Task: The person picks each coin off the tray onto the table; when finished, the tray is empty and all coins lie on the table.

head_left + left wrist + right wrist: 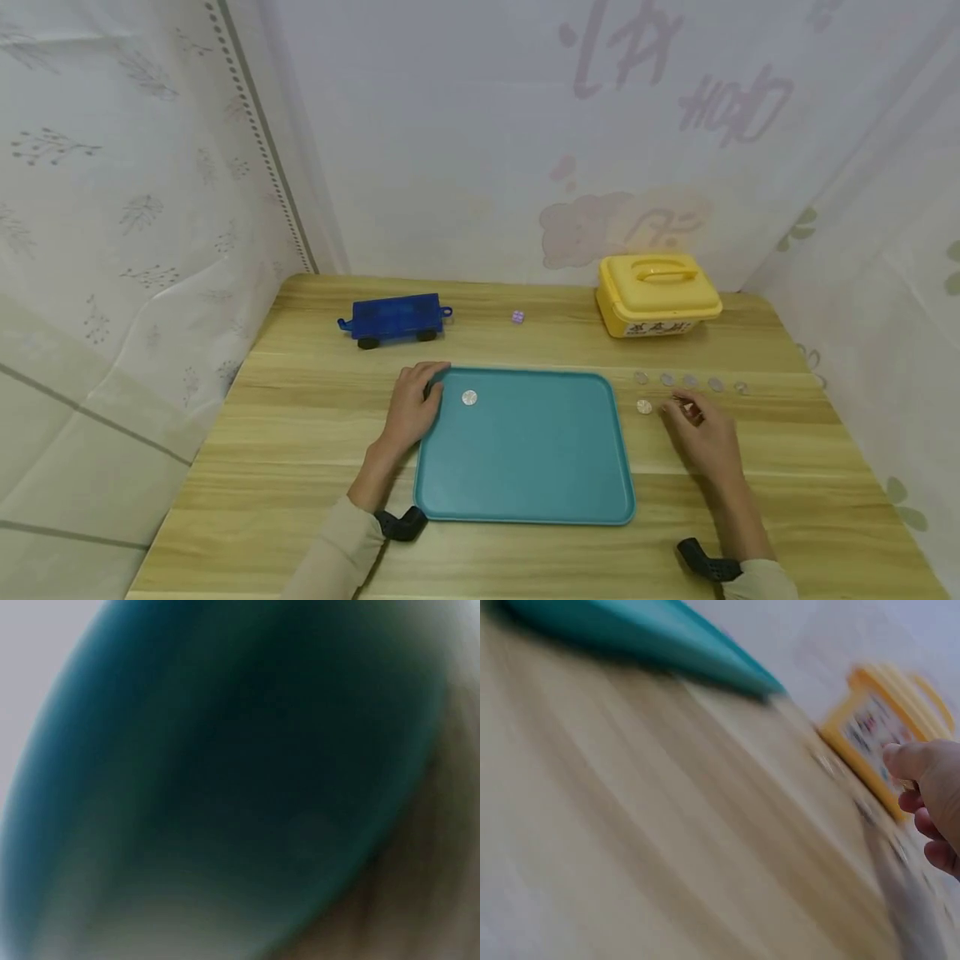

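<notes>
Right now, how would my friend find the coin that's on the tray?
Look for the big teal tray in the middle of the wooden table. One silver coin lies near its far left corner, beside the left hand. It alone sits on teal.
</notes>
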{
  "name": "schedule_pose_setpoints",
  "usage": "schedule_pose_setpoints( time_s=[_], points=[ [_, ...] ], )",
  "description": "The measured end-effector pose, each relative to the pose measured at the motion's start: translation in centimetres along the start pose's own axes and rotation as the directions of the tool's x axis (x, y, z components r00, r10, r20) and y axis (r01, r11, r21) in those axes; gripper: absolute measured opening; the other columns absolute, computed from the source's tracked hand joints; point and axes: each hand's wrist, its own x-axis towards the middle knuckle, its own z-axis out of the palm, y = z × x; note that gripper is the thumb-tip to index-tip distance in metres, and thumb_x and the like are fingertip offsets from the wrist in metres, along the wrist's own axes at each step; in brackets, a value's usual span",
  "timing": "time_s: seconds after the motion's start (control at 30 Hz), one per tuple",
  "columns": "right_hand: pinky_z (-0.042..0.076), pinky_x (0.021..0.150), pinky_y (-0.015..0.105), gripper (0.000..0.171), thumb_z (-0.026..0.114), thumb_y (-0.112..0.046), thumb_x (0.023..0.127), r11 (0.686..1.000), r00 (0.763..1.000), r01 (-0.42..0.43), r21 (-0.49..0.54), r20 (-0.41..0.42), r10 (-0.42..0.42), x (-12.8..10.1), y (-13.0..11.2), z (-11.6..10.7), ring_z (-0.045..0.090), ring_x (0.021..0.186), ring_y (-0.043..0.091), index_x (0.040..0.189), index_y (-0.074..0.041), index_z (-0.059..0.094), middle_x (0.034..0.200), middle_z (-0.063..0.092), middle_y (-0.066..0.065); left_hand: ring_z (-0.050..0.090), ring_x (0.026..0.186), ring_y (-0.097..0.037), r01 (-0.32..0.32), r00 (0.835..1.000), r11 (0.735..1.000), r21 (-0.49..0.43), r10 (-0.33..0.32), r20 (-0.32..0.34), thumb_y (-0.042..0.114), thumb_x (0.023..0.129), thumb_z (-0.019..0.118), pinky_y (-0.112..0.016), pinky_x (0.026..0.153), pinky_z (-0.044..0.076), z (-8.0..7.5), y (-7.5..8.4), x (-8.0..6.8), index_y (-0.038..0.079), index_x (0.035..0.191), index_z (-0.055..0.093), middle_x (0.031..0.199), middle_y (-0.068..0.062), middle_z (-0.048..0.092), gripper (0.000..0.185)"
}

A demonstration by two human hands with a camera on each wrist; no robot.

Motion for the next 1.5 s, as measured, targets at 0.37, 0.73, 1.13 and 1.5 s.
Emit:
schedule_pose_setpoints(
  time_s=[0.37,0.73,1.13,1.5],
  points=[
    [0.038,0.063,0.017,0.027,0.072,-0.020,0.092,0.988,0.983,-0.034,-0.150,-0.182,0.006,0.3,4.6,-2.8,0.048,0.071,-0.004,0.108,0.001,0.072,0.091,0.068,0.018,0.054,0.106,-0.031,-0.006,1.000,1.000,-0.010,0.006,0.002,0.005,0.096,0.059,-0.046,0.094,0.043,-0.1,0.1,0.0,0.009,0.129,0.067,0.129,-0.011,0.066,0.034],
    [0.041,0.074,0.037,0.026,0.070,-0.019,0.094,0.983,0.984,-0.072,-0.168,-0.172,0.042,0.2,5.0,-2.3,0.058,0.092,0.034,0.107,0.003,0.071,0.105,0.062,0.021,0.055,0.106,-0.031,-0.020,1.000,1.000,-0.007,0.020,-0.005,0.004,0.096,0.059,-0.046,0.093,0.044,0.0,0.1,-0.1,0.008,0.128,0.067,0.128,-0.011,0.066,0.033],
    [0.034,0.071,0.034,0.018,0.067,-0.014,0.094,0.989,0.982,-0.066,-0.131,-0.182,0.042,0.1,5.0,-1.9,0.048,0.088,0.026,0.100,0.003,0.068,0.103,0.060,0.021,0.055,0.106,-0.030,-0.020,1.000,1.000,-0.003,0.020,-0.004,0.005,0.097,0.059,-0.045,0.093,0.043,0.0,-0.1,-0.1,0.011,0.129,0.067,0.128,-0.011,0.066,0.033],
    [0.034,0.077,0.038,0.018,0.070,-0.007,0.091,0.995,0.974,0.013,-0.099,-0.224,-0.035,0.1,5.2,-1.6,0.051,0.092,0.036,0.098,0.010,0.069,0.101,0.061,0.026,0.054,0.105,-0.030,-0.015,1.000,1.000,-0.004,0.015,-0.009,0.005,0.097,0.059,-0.045,0.092,0.043,0.0,-0.2,-0.2,0.011,0.129,0.067,0.129,-0.011,0.066,0.034]
  ],
)
